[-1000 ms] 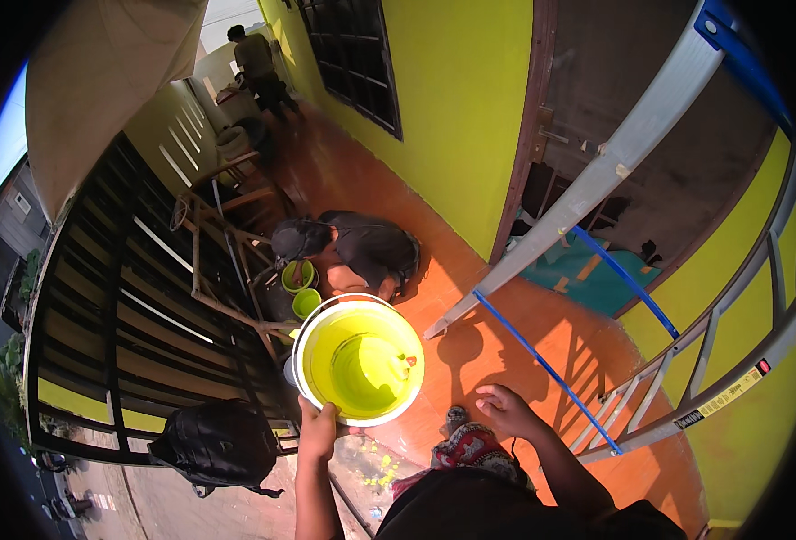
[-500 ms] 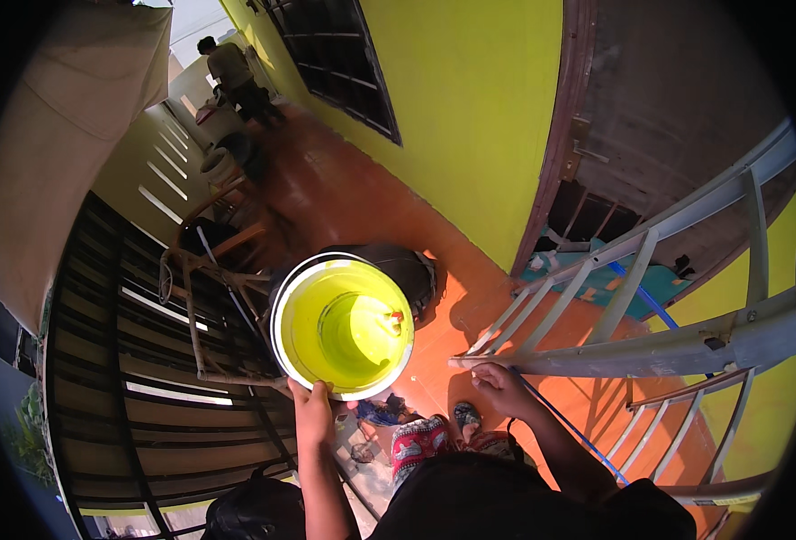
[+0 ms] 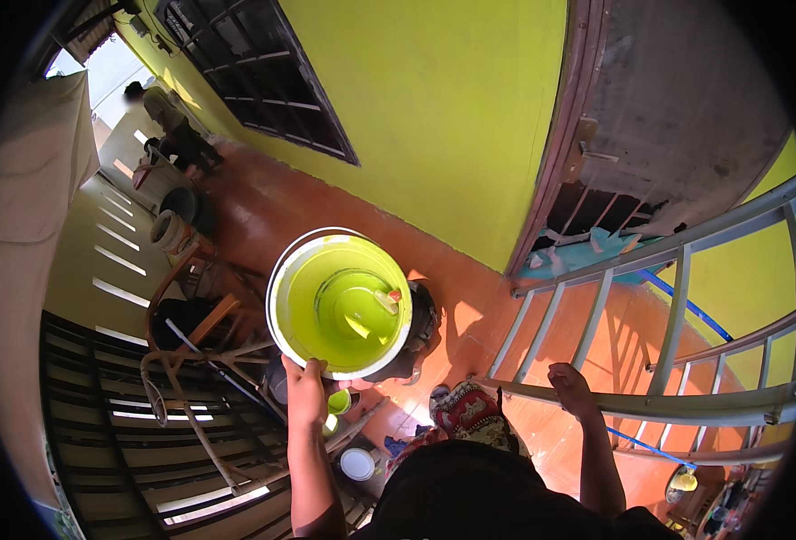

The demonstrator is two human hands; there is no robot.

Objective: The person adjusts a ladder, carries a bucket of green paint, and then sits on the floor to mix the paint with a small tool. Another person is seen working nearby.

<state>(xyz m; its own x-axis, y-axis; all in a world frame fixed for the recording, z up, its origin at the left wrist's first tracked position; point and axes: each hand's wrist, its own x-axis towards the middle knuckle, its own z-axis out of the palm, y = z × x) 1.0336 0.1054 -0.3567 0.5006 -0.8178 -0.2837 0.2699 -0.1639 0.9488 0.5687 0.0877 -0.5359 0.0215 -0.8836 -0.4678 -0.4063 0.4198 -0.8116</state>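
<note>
My left hand [image 3: 306,396] grips the near rim of a white bucket [image 3: 292,301], thumb over the edge. Its inside is coated yellow-green, and it tilts so that I see into it. A small thing with a red and whitish end [image 3: 392,299] leans inside; its kind is hard to make out. To the right, my right hand [image 3: 572,389] is closed in a fist in front of the rail of a metal ladder [image 3: 686,408]. Nothing shows in its fingers; whether it touches the rail I cannot tell.
Another person [image 3: 175,124] stands at the far left by several tubs [image 3: 175,232]. A wooden chair [image 3: 222,315] and a metal-pipe frame [image 3: 180,378] are at the left. Below the bucket sit small green-stained containers [image 3: 340,401] and a white-topped pail [image 3: 356,463]. A yellow-green wall [image 3: 434,108] runs alongside.
My view has shifted, bringing the white-topped pail and small containers into sight. My right hand has moved right along the ladder's rail. The bucket stays in my left hand.
</note>
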